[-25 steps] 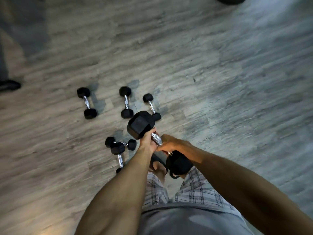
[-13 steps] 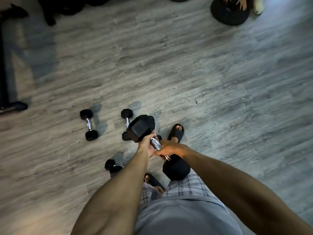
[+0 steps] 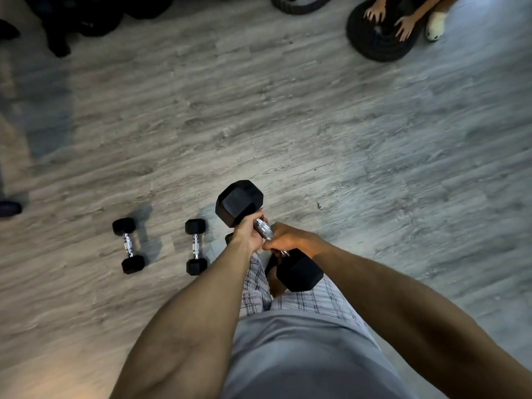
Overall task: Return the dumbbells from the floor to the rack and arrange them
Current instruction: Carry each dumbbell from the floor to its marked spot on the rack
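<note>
A large black hex dumbbell (image 3: 239, 203) with a chrome handle hangs in front of my waist, held off the floor. My left hand (image 3: 249, 234) grips the upper part of its handle and my right hand (image 3: 285, 236) grips the lower part. Its far head points up and away, its near head sits above my plaid shorts. Two small black dumbbells lie on the grey wood floor to my left: one (image 3: 128, 245) further left, one (image 3: 196, 246) close beside my left forearm. No rack is recognisable in view.
Another person's two hands rest on a black weight plate (image 3: 380, 43) at the top right, next to a white shoe (image 3: 435, 24). Dark equipment (image 3: 74, 21) sits along the top left. A dark foot-like shape (image 3: 10, 208) shows at the left edge.
My view has moved forward over the floor with the big dumbbell still held in both hands. The small dumbbells have slid down and left in the view; the nearest ones have dropped out of sight.
</note>
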The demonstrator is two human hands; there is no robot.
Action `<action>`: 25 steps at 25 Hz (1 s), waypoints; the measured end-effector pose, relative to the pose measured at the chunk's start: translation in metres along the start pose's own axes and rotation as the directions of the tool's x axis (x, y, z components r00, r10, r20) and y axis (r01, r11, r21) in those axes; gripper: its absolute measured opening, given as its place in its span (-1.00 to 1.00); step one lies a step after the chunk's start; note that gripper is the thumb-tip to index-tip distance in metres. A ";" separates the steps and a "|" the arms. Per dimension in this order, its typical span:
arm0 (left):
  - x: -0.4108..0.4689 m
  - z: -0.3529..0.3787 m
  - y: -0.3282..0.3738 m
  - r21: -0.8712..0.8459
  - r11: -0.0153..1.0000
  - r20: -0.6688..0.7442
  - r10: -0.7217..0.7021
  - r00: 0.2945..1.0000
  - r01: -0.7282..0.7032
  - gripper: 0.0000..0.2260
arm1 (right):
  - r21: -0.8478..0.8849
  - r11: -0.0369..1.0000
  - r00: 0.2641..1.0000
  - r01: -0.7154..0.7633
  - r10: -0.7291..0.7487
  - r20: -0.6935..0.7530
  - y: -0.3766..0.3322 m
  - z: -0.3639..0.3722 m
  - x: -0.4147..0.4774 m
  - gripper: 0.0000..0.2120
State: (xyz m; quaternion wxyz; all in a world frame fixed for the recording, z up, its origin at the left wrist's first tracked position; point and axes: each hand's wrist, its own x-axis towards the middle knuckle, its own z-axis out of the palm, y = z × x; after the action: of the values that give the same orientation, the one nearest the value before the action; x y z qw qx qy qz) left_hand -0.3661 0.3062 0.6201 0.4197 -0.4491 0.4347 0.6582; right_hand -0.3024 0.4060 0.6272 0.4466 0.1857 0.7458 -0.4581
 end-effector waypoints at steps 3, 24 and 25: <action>0.013 0.044 0.029 0.006 1.000 0.013 0.009 1.000 -0.009 -0.89 | -0.002 1.000 1.000 0.013 -0.013 -0.009 -0.012 -0.049 0.013 -0.97; 0.133 0.322 0.371 0.089 0.996 0.065 -0.023 0.998 0.017 -0.86 | 0.086 0.996 0.999 -0.001 0.006 -0.052 -0.203 -0.415 0.199 -0.95; 0.143 0.334 0.385 0.097 0.995 0.058 -0.019 0.998 0.014 -0.84 | 0.093 0.996 0.999 -0.018 0.022 -0.047 -0.209 -0.431 0.213 -0.92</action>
State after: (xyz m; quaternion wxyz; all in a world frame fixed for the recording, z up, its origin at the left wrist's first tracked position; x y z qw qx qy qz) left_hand -0.8400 0.5424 0.6320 0.4591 -0.4122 0.4498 0.6458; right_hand -0.7727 0.6372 0.6352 0.4239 0.2246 0.7326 -0.4829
